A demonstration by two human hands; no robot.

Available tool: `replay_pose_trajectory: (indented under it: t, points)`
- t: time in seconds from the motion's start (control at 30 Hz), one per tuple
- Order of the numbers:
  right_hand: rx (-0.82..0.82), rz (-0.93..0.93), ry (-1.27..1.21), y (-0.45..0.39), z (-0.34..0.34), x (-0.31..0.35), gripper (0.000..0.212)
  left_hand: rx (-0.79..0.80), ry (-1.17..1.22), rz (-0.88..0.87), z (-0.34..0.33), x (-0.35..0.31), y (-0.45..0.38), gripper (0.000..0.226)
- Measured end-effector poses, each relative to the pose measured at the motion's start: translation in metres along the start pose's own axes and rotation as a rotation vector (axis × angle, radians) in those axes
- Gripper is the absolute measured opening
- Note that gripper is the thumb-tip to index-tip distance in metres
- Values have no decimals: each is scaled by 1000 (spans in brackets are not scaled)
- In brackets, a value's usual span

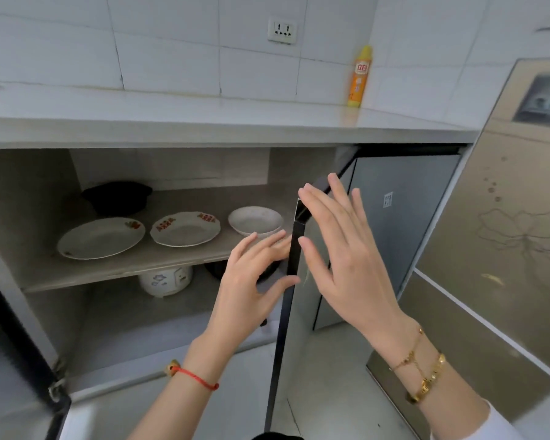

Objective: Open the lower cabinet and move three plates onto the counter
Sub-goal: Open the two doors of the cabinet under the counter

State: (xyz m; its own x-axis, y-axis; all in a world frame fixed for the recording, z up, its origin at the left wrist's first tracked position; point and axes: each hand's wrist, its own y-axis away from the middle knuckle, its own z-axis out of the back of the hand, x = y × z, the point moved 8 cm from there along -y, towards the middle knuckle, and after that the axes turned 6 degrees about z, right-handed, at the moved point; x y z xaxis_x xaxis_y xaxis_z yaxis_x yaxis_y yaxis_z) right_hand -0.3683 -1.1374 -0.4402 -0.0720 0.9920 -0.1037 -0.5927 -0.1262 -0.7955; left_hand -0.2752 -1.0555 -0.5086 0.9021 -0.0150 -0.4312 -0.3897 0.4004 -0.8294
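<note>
The lower cabinet stands open, with its right door (291, 281) swung out edge-on towards me. On the cabinet's shelf (115, 269) lie three white plates in a row: a large flat plate (100, 238) at the left, a scalloped plate with red flowers (185, 228) in the middle, and a small deep plate (255, 220) at the right. My left hand (251, 281) is open, its fingertips at the door's inner edge. My right hand (340, 246) is open, spread against the door's outer face. Above runs the pale counter (172, 122).
An orange detergent bottle (359, 77) stands at the counter's back right. A black pot (116, 198) sits behind the plates; a white rice cooker (165, 281) is on the cabinet floor. The left door (16, 338) hangs open. A beige fridge (505, 233) fills the right.
</note>
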Motion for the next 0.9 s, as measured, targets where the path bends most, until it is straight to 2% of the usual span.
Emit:
replay_pose_trajectory:
  t: [0.23,0.4,0.5,0.9]
  points:
    - [-67,-83,66,36,46,-26,47,86,62,-68,-49,-40,0,40]
    - [-76,-137,153,58,74,-45,45,145,153,-25,-85,-61,-1,47]
    - [-52,-171,224,71,88,-57,47,176,197,-5,-106,-74,-1,57]
    - [37,-335,479,119,132,-126,49,327,210,-99,-193,-135,-8,61]
